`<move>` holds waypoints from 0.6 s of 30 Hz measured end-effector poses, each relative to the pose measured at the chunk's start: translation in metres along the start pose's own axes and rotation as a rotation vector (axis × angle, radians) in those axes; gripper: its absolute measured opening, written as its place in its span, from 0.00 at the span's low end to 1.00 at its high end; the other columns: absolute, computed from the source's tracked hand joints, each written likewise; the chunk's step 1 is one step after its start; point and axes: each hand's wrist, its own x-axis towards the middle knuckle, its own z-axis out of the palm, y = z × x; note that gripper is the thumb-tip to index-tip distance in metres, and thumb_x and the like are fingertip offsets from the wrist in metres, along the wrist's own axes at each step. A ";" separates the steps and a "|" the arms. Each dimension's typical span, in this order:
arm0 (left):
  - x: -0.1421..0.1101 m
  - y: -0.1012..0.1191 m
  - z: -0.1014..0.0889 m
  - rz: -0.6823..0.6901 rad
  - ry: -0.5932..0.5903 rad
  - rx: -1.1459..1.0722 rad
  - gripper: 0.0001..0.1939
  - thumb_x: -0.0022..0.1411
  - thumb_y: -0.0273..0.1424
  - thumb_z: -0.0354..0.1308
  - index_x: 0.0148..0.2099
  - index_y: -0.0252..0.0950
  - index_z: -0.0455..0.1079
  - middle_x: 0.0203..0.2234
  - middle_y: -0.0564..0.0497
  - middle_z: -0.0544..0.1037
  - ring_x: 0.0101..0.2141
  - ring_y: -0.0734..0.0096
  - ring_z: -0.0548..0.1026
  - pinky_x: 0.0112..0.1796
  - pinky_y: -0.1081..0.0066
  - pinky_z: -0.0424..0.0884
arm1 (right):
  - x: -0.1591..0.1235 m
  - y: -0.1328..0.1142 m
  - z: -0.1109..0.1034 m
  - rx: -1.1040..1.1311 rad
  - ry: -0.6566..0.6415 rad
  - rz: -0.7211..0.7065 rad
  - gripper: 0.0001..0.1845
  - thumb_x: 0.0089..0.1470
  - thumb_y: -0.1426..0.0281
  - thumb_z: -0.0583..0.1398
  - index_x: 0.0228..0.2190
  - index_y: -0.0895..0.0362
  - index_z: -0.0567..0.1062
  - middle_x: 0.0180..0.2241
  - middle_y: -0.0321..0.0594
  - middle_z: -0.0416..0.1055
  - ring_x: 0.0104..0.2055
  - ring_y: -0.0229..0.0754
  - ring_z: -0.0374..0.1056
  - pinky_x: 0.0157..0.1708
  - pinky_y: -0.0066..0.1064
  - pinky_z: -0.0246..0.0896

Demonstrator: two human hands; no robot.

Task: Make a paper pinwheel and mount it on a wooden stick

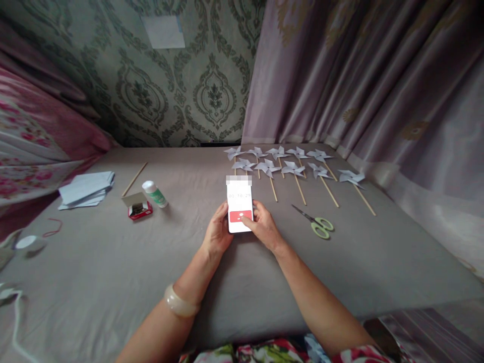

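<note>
A smartphone [239, 201] with a bright white screen and a red button is held upright between both hands, above the cloth-covered table. My left hand [218, 229] is closed around its left edge. On the other side my right hand [265, 227] grips the phone, its thumb lying over the red button. The screen shows timer-like digits; its top is blurred out. To the right of the hands lie green-handled scissors [317, 224]. Beyond them, several white paper pinwheels [267, 168] on wooden sticks lie in two rows.
On the left are a stack of paper [86, 188], a wooden stick [135, 179], a small open red box [139, 210], a glue stick [155, 194] and a red string [54, 228]. A white cable [17, 322] runs along the left edge. Curtains [378, 85] hang at the right.
</note>
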 end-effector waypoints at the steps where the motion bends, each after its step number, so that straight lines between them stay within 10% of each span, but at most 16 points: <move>1: 0.000 0.000 0.000 -0.002 0.003 -0.001 0.06 0.58 0.28 0.59 0.39 0.34 0.72 0.29 0.52 0.79 0.28 0.71 0.75 0.33 0.71 0.71 | 0.000 0.000 0.000 -0.002 -0.002 -0.002 0.29 0.39 0.70 0.64 0.45 0.55 0.64 0.31 0.36 0.77 0.30 0.41 0.74 0.31 0.33 0.70; 18: -0.001 0.002 0.003 0.000 -0.019 0.017 0.06 0.58 0.30 0.60 0.38 0.33 0.73 0.30 0.51 0.79 0.28 0.71 0.76 0.33 0.71 0.71 | 0.001 0.002 0.000 -0.027 -0.001 -0.023 0.29 0.40 0.70 0.63 0.46 0.56 0.64 0.32 0.37 0.77 0.30 0.42 0.74 0.31 0.33 0.69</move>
